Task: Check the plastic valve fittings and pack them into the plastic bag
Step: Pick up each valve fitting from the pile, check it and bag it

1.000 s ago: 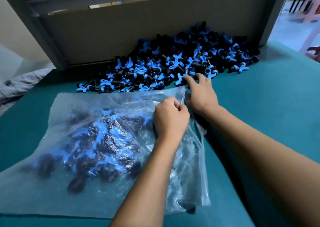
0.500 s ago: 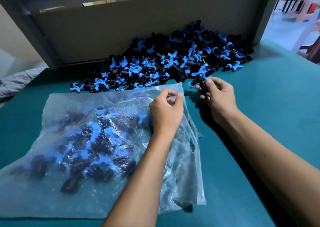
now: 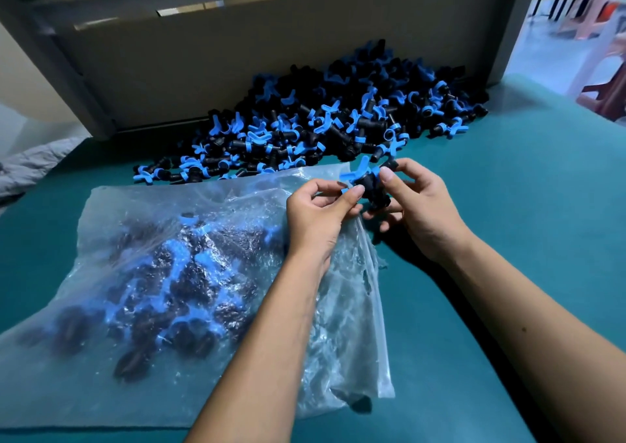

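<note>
Pinching one black valve fitting [image 3: 371,188] with its blue winged handle, both the left hand [image 3: 318,214] and right hand [image 3: 420,205] are holding it above the crinkly clear plastic bag [image 3: 142,273], near the glossy pile [image 3: 321,120].

The plastic bag [image 3: 142,239] is thin, clear film — crinkled and glossy, catching highlights. The valve fittings [image 3: 321,120] look like hard plastic, matt black bodies with smooth blue handles. The table [image 3: 508,205] has a matt teal, felt-like cover.
</note>
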Tool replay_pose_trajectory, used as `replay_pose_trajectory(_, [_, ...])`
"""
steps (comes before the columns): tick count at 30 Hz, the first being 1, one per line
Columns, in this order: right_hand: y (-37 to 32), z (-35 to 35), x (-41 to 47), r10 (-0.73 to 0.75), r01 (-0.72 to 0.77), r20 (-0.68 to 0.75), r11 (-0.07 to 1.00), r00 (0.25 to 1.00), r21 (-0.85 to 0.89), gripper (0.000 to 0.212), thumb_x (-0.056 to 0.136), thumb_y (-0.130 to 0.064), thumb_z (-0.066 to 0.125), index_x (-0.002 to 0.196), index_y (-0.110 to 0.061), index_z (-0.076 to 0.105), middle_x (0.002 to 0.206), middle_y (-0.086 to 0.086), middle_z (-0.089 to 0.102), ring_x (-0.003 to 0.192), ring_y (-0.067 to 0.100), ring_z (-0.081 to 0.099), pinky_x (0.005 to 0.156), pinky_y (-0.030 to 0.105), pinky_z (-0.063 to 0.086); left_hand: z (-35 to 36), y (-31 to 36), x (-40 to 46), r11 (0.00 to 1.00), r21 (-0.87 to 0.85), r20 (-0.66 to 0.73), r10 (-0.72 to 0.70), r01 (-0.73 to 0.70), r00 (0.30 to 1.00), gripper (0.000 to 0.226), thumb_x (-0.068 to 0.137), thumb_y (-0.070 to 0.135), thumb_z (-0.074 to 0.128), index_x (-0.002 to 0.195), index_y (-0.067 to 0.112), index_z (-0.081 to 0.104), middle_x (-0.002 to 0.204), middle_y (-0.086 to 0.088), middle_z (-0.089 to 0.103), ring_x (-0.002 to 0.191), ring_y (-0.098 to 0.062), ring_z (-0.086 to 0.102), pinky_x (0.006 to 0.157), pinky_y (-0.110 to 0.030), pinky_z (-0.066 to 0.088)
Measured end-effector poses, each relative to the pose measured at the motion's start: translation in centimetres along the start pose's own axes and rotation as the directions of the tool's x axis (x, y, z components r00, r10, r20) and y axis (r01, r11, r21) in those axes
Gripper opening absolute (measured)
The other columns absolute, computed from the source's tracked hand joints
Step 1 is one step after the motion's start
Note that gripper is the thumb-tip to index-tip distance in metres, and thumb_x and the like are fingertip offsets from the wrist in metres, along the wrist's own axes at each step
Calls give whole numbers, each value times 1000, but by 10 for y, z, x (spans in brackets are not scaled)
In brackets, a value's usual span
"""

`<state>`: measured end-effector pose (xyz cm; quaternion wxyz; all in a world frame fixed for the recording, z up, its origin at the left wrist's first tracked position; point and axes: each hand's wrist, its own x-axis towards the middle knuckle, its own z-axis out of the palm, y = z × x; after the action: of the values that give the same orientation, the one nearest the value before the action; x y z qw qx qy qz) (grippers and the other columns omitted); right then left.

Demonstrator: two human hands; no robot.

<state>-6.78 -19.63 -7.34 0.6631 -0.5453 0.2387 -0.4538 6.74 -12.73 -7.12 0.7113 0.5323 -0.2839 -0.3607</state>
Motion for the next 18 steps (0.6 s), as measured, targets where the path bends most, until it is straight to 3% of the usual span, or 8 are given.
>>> replay_pose_trajectory(5, [2, 0, 2, 3, -2, 9, 996, 1000, -88, 20, 98, -27, 66, 98, -9, 57, 85, 27, 64, 54, 34, 68, 39, 29, 48, -3, 1, 0, 992, -103, 75, -68, 75, 995, 13, 84, 2, 81, 83, 10, 71, 78, -7, 74, 66, -18, 72, 69, -31, 64])
replay_pose_trajectory(10, [4, -3, 4, -18, 9, -46, 982, 999, -189, 20, 100, -28, 62, 92, -10, 59, 78, 31, 56, 35, 18, 47, 35, 20, 32, -6, 9, 0, 987, -145, 53, -61, 68, 997, 16, 83, -8, 77, 91, 5, 74, 77, -6, 75, 68, -17, 73, 68, -21, 60])
replay_pose_trajectory(14, [2, -7, 7, -21, 12, -163, 998, 986, -56, 22, 103, -27, 58, 93, -8, 60, 85, 6, 73, 37, 12, 36, 40, 19, 20, -12, 12, 3, 993, -118, -32, -31, 27, 999, 13, 83, -2, 80, 94, 5, 76, 80, -6, 76, 68, -14, 71, 68, -19, 58])
replay_pose_trajectory(18, [5, -6, 4, -51, 40, -52, 981, 997, -190, 16, 99, -26, 64, 92, -11, 66, 65, -2, 64, 41, 11, 44, 41, 20, 31, -8, 9, 0, 1000, 1, 11, -3, 3, 1000, 13, 82, 6, 84, 91, 12, 77, 76, 0, 76, 69, -12, 70, 63, -22, 58])
